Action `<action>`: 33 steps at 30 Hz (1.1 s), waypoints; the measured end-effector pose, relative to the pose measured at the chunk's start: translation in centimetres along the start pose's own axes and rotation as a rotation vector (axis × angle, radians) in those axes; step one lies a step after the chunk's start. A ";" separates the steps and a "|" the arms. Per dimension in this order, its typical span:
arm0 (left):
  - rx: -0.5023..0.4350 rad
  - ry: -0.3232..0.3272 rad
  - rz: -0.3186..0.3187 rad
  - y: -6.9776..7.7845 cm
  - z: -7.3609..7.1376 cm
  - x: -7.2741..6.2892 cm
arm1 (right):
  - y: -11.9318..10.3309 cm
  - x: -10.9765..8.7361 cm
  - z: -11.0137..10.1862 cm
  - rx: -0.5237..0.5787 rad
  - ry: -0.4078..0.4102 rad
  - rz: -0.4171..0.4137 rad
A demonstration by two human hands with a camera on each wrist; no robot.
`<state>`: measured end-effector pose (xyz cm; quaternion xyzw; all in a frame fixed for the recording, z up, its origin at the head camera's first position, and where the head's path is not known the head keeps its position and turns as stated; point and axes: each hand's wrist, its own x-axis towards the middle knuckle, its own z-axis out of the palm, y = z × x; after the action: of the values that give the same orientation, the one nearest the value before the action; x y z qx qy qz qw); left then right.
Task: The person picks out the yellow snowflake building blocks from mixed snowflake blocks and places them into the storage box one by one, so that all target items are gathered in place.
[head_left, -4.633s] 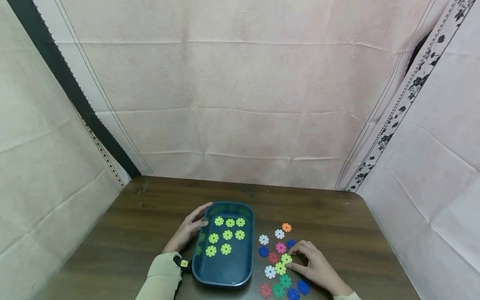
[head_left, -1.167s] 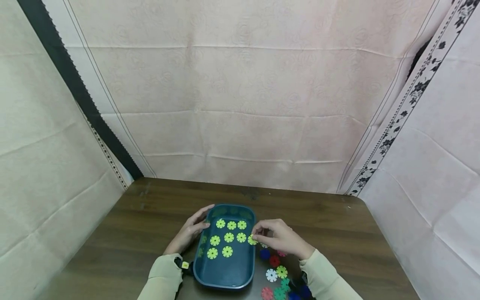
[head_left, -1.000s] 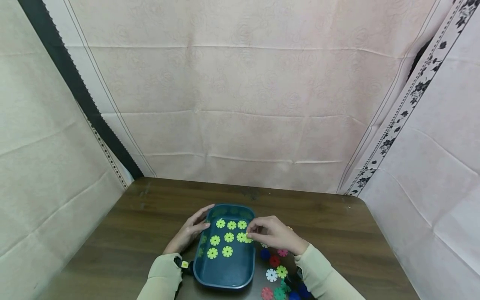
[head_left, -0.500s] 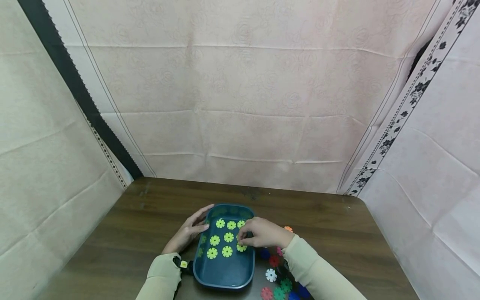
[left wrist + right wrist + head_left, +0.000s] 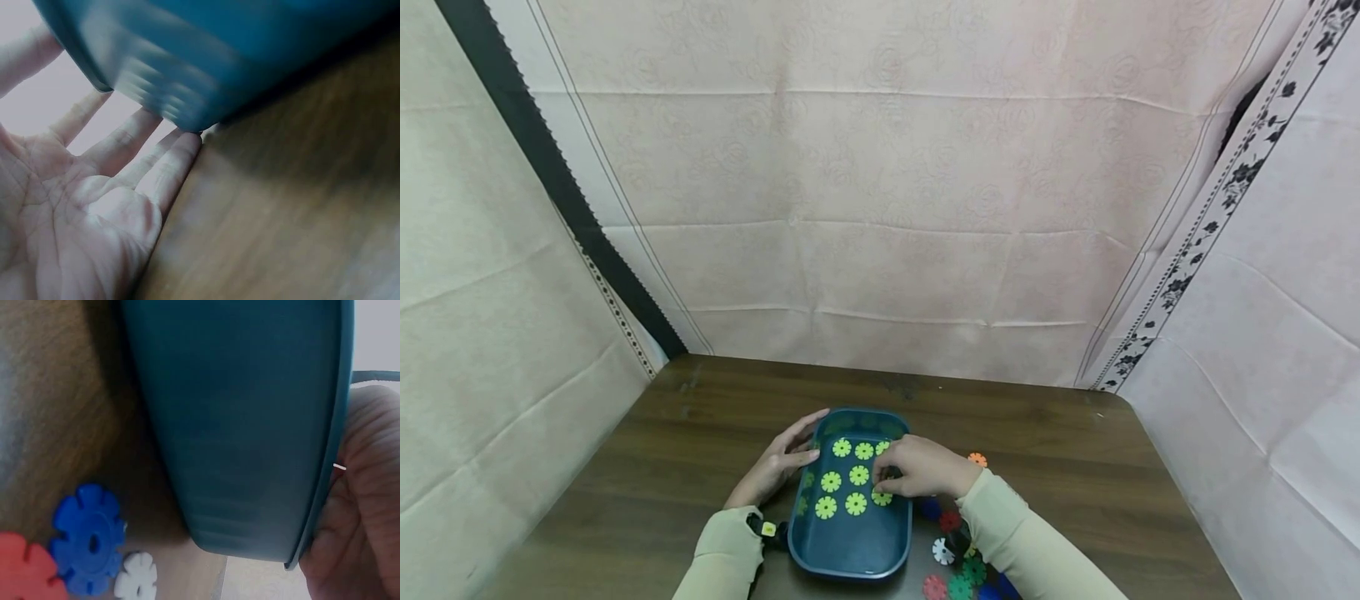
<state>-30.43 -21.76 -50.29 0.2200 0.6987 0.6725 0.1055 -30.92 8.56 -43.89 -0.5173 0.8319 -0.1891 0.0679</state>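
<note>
A dark teal rectangular tray stands on the table, with yellow-green flower-shaped discs laid in rows on its floor. My left hand rests along its left side, thumb at the rim. In the left wrist view the fingers lie nearly straight against the outer wall. Reaching over the right rim, my right hand pinches a yellow-green flower disc low inside the tray, at the right end of the front row. That hand covers part of the discs behind it, and its fingertips are mostly hidden.
Right of the tray lie loose flower discs: a white one, a pink-red one, a green one, an orange one and blue ones. The right sleeve covers some. Cloth walls enclose the table.
My right hand picked up a yellow-green disc from the table, carried it left over the rim and lowered it to the front row. My left hand has stayed at the tray's side.
</note>
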 end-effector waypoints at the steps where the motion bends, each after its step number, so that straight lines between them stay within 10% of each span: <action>1: -0.004 0.003 -0.005 0.0 0.0 0.0 | 0.0 0.0 0.0 0.010 -0.001 -0.001; 33: -0.020 0.023 -0.036 0.2 0.2 0.1 | -0.9 -4.1 -3.4 0.238 0.294 0.017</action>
<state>-30.38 -21.49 -50.05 0.1985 0.6969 0.6800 0.1115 -29.36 12.69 -40.71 -0.4653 0.8090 -0.3590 0.0077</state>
